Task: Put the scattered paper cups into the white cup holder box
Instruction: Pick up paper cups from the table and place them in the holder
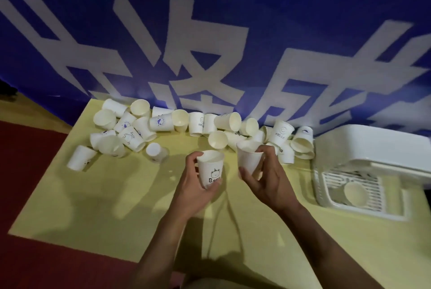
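Observation:
My left hand (193,183) grips an upright white paper cup with a bear print (211,168) above the middle of the yellow table (93,207). Beside it, my right hand (265,179) holds a plain white cup (248,158), mouth up and slightly tilted. The two cups are close but apart. Several more paper cups (130,130) lie scattered along the table's far edge, some on their sides, some upside down. The white cup holder box (373,148) stands at the right, with one cup (355,193) lying on its slotted tray.
A blue banner with large white characters (210,43) hangs right behind the table. Red floor (28,172) borders the table on the left and front. One cup (80,157) lies apart at the left of the pile.

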